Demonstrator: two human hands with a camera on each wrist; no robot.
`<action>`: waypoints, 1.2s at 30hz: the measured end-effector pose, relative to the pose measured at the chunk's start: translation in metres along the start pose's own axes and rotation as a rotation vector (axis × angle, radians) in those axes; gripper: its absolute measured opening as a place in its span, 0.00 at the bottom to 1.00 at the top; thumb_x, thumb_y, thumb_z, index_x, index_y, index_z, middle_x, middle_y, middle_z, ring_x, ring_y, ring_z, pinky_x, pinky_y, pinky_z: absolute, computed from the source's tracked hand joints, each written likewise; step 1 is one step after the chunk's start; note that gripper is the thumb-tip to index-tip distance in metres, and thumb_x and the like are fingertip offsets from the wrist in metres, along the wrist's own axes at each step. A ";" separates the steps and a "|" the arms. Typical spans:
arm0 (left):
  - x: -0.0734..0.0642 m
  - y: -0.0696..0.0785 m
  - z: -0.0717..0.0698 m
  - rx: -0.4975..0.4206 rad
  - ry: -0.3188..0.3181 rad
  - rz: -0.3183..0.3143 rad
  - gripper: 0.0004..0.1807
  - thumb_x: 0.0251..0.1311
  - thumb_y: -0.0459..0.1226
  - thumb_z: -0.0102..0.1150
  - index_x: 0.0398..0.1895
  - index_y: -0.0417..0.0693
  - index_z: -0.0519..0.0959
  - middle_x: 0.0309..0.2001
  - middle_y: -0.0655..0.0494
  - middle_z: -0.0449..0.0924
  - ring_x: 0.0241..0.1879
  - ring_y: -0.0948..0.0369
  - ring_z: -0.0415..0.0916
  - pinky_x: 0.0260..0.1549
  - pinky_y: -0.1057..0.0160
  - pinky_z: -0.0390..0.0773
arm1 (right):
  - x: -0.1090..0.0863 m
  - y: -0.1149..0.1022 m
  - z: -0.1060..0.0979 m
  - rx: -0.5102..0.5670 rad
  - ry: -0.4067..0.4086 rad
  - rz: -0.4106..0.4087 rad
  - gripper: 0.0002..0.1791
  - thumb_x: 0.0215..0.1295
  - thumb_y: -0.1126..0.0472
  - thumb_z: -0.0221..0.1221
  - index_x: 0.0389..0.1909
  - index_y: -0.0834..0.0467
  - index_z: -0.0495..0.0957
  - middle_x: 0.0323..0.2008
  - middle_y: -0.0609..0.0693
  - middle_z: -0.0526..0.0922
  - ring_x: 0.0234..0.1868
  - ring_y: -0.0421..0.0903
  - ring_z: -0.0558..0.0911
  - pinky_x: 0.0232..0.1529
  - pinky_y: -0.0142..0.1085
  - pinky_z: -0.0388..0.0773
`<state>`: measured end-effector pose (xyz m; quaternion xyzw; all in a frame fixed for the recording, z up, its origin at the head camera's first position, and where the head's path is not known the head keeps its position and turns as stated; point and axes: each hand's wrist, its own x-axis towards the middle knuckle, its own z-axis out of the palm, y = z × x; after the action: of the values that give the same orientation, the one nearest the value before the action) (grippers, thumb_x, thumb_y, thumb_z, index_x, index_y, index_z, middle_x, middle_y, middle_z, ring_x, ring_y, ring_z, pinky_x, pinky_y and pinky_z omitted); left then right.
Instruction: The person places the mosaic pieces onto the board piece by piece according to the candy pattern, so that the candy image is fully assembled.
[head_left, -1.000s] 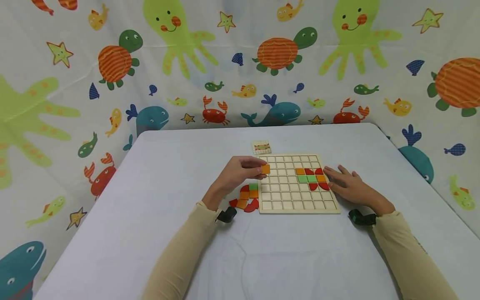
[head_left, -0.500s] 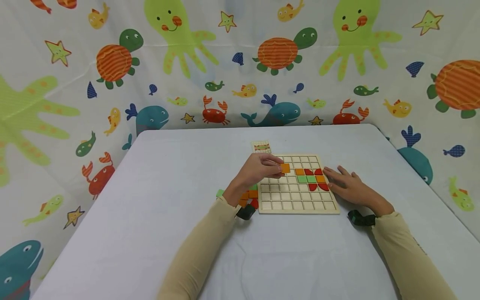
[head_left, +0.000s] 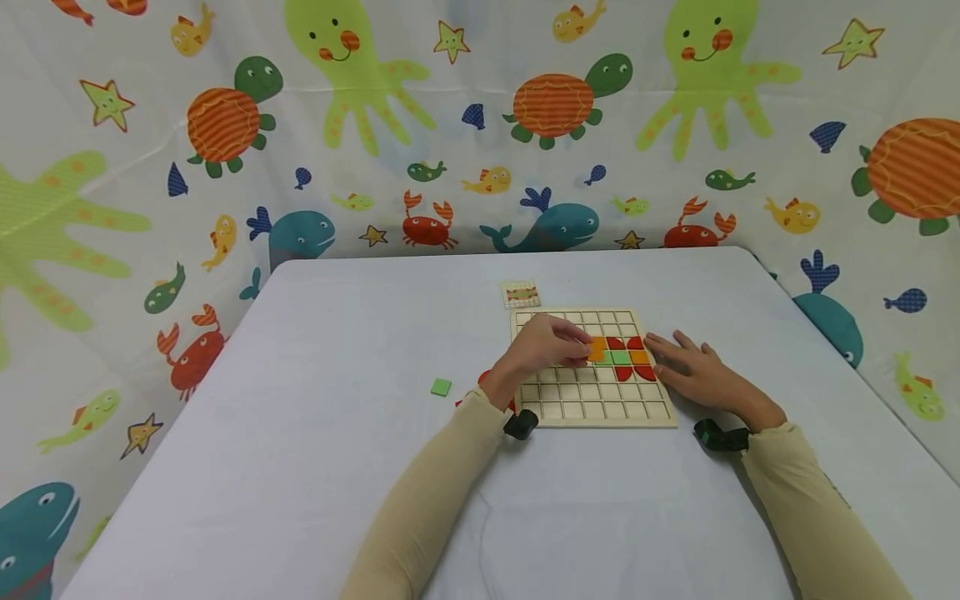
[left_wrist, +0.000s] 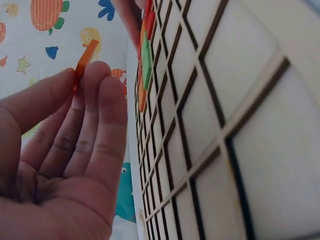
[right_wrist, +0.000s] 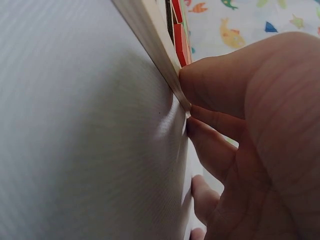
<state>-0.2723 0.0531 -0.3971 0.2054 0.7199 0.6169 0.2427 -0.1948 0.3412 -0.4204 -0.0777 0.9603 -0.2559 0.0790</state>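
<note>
My left hand [head_left: 543, 346] pinches an orange square tile [left_wrist: 86, 60] between thumb and fingertips, over the wooden grid board [head_left: 562, 408]. In the head view that tile overlaps the left end of a pattern laid on the board. The pattern has green squares [head_left: 618, 357], red petal-shaped pieces [head_left: 624, 374] and an orange square [head_left: 638, 357]. At the board's right edge lies my right hand [head_left: 693, 372], fingers extended. Its thumb [right_wrist: 212, 82] touches the board's side in the right wrist view, with a fingertip right by the lower edge.
A small pattern card [head_left: 521, 294] lies behind the board's back left corner. One loose green tile [head_left: 441, 387] sits left of the board. Red pieces [head_left: 483, 377] show beside the left forearm, which hides others. A printed curtain [head_left: 465, 75] hangs behind the table.
My left hand has carried the orange tile rightward across the board to the pattern. The loose green tile has come into sight behind the forearm. My right hand has stayed in place.
</note>
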 end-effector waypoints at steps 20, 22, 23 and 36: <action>0.011 -0.002 0.033 0.363 0.058 0.000 0.05 0.67 0.28 0.71 0.31 0.39 0.88 0.26 0.52 0.86 0.25 0.60 0.82 0.27 0.68 0.80 | 0.002 -0.001 -0.001 -0.012 -0.016 0.022 0.36 0.82 0.53 0.56 0.81 0.66 0.60 0.80 0.71 0.54 0.80 0.78 0.40 0.72 0.77 0.32; 0.011 -0.001 0.035 0.374 0.063 0.003 0.05 0.67 0.28 0.71 0.31 0.39 0.88 0.26 0.52 0.85 0.25 0.60 0.81 0.27 0.68 0.79 | 0.002 0.000 -0.001 -0.015 -0.017 0.023 0.36 0.82 0.53 0.56 0.81 0.66 0.60 0.80 0.71 0.54 0.80 0.79 0.40 0.72 0.77 0.32; 0.011 -0.001 0.035 0.383 0.067 0.004 0.05 0.67 0.28 0.71 0.31 0.39 0.88 0.26 0.52 0.85 0.25 0.60 0.80 0.27 0.68 0.78 | 0.002 0.000 -0.001 -0.013 -0.017 0.023 0.36 0.82 0.53 0.56 0.81 0.66 0.60 0.81 0.71 0.54 0.80 0.79 0.40 0.72 0.77 0.31; 0.014 -0.003 0.042 0.528 0.077 0.032 0.05 0.68 0.31 0.70 0.33 0.41 0.90 0.28 0.58 0.83 0.30 0.62 0.77 0.31 0.68 0.77 | 0.002 -0.002 -0.002 -0.019 -0.023 0.035 0.36 0.82 0.53 0.56 0.81 0.66 0.59 0.81 0.71 0.54 0.80 0.79 0.40 0.72 0.77 0.31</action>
<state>-0.2580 0.0940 -0.4068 0.2495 0.8612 0.4190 0.1436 -0.1971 0.3400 -0.4183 -0.0646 0.9629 -0.2445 0.0939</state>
